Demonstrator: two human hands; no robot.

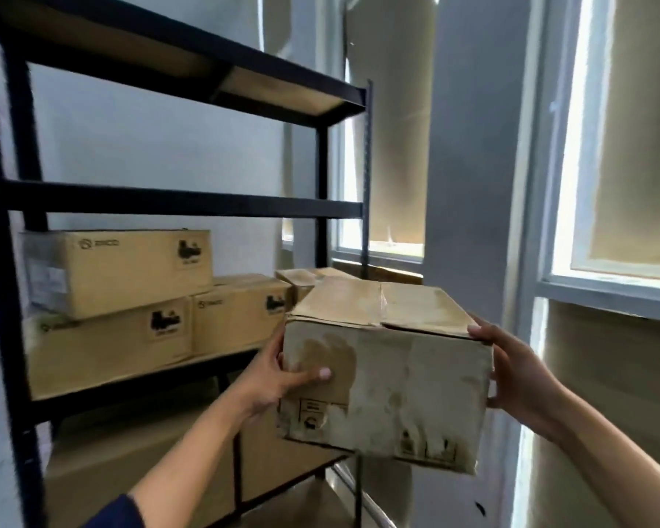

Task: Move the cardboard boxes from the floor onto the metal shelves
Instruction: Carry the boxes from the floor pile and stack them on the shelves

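I hold a worn, stained cardboard box (389, 375) in the air, just right of the black metal shelf unit (168, 202). My left hand (279, 379) grips its left side, thumb across the front face. My right hand (511, 371) grips its right side, thumb on the top edge. The box is tilted slightly and its top flaps are closed. Three clean printed boxes sit on the middle shelf: one (119, 270) stacked on another (107, 344), a third (241, 314) beside them. Another box (302, 278) shows behind my held box.
Larger boxes (130, 463) fill the shelf level below. The top two shelf levels show nothing on them. A grey wall pillar (473, 184) and windows with blinds (633, 146) stand to the right, close behind the held box.
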